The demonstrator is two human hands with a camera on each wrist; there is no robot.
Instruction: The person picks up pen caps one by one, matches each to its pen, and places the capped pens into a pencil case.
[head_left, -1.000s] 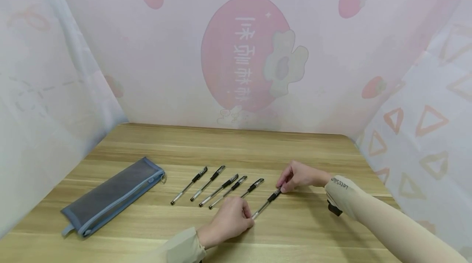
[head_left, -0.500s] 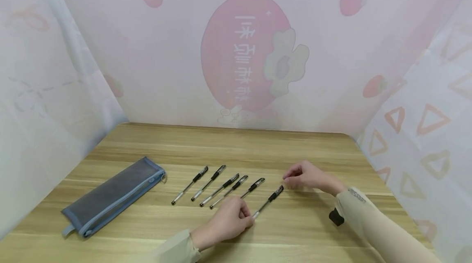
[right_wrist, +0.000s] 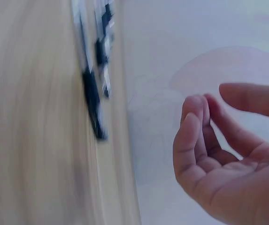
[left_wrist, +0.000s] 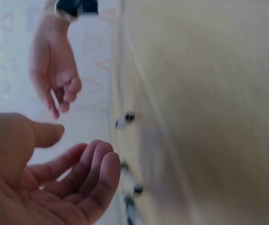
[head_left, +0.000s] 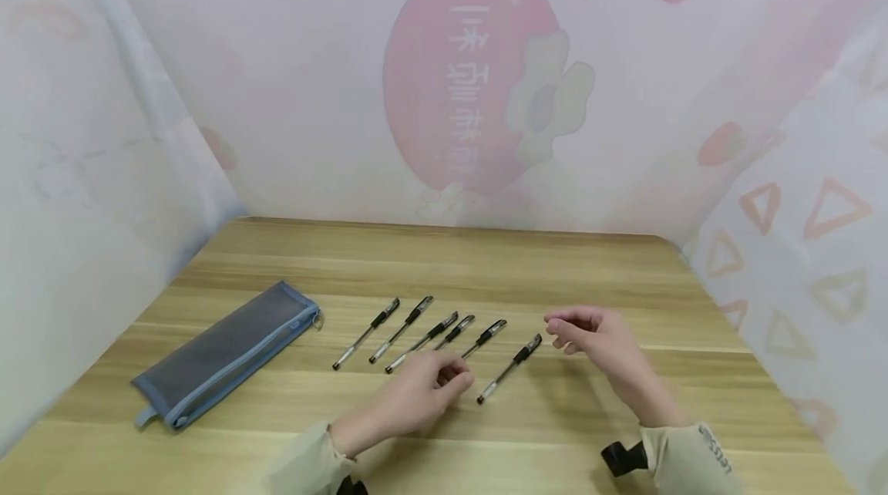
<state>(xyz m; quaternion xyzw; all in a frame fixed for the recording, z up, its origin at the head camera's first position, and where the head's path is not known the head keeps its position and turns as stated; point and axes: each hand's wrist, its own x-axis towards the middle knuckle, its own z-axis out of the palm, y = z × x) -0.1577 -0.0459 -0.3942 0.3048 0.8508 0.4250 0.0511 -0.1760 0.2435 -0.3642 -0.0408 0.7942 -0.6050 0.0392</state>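
Observation:
Several clear-barrelled pens with black caps lie slanted in a row on the wooden table. The rightmost pen (head_left: 509,368) lies a little apart from the others. Left of its lower end hovers my left hand (head_left: 419,395), fingers loosely bent and nothing between them; it hides the lower parts of two pens. Beyond that pen's cap end, to the right, my right hand (head_left: 607,348) is raised off the table, also holding nothing. The right wrist view shows its thumb (right_wrist: 251,97) apart from the fingertips. Blurred pens (right_wrist: 93,105) appear beside it there.
A grey mesh pencil case (head_left: 225,352) with blue edging and a zip lies at the left of the table (head_left: 444,264). Printed cloth (head_left: 312,94) hangs behind the table and along both sides. Each wrist wears a black strap device (head_left: 622,459).
Both hands have come away from the rightmost pen, which stays on the table. The right hand let go first and moved right; the left has lifted and drawn left. The view has tilted slightly.

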